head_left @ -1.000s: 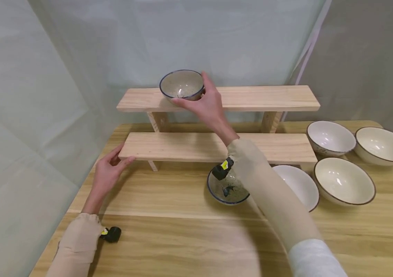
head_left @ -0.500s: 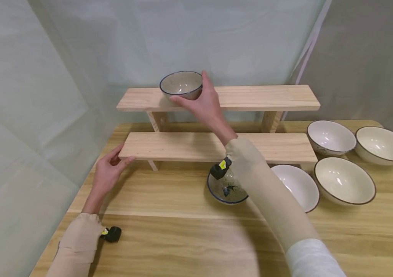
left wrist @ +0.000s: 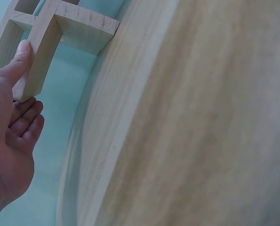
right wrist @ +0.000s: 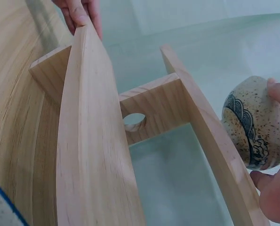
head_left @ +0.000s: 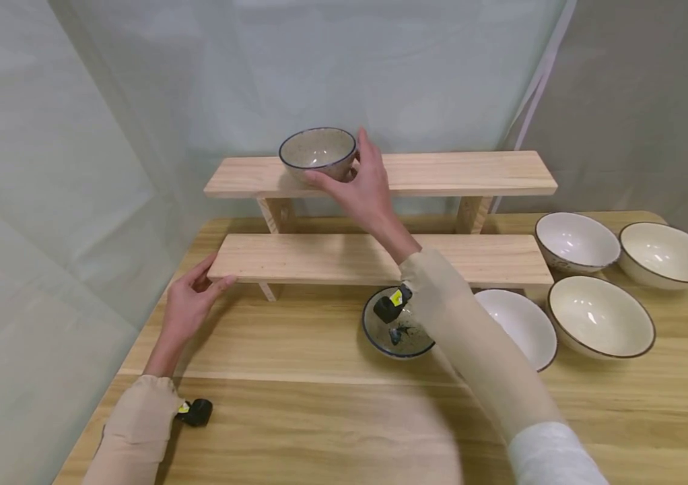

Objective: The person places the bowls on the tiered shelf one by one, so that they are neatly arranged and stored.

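My right hand (head_left: 365,188) holds a small speckled bowl (head_left: 318,149) with a blue rim on the left part of the upper board (head_left: 459,173) of a two-step wooden shelf. Thumb and fingers curve around the bowl's right side; its blue wave pattern shows in the right wrist view. At the left end of the lower board (head_left: 295,259), my left hand (head_left: 186,303) grips the wood, thumb on one face and fingers under it, as the left wrist view shows. A second blue-rimmed bowl (head_left: 389,343) with a dark fish motif sits before the shelf, partly hidden by the right wrist camera.
Right of the shelf stand a white bowl (head_left: 577,239), a cream bowl (head_left: 668,252) and another cream bowl (head_left: 601,316) nearer. A further white bowl (head_left: 526,327) is partly behind my right sleeve. Pale cloth (head_left: 429,74) hangs behind the wooden table (head_left: 295,431).
The small bowl has tipped back more level and come down slightly onto the upper board. My right hand has shifted a little with respect to its rim; the left hand stays in place.
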`<state>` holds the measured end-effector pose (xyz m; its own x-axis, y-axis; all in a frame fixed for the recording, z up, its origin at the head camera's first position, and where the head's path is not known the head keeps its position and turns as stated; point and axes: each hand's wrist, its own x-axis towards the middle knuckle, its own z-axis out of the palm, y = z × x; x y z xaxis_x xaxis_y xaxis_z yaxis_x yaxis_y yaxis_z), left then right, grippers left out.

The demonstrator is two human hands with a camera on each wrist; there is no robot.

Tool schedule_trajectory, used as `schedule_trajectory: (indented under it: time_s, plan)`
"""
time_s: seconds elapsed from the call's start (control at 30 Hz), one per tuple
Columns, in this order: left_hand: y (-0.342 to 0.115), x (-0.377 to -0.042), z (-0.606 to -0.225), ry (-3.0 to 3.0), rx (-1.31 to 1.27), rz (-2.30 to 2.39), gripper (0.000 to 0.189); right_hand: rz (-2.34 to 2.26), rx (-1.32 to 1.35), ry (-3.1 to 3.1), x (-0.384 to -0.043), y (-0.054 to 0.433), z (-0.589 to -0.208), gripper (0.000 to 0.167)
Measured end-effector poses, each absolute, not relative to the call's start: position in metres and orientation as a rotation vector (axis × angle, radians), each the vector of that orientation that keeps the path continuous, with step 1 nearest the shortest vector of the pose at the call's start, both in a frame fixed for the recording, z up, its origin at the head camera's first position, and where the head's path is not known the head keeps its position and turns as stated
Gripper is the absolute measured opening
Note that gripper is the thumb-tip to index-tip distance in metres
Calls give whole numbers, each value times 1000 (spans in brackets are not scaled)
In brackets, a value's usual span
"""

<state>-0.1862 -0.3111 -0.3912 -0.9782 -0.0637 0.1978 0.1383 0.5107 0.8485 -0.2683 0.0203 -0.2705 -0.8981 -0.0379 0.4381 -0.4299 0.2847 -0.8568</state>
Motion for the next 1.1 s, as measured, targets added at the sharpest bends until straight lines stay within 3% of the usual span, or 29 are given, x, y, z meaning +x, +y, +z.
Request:
schedule_trajectory:
  time_s: [1.1]
  plan:
    - [-311,-189,-393,-2532,-63,-1465,73,1514,620,-2293,-200,105,-286,98]
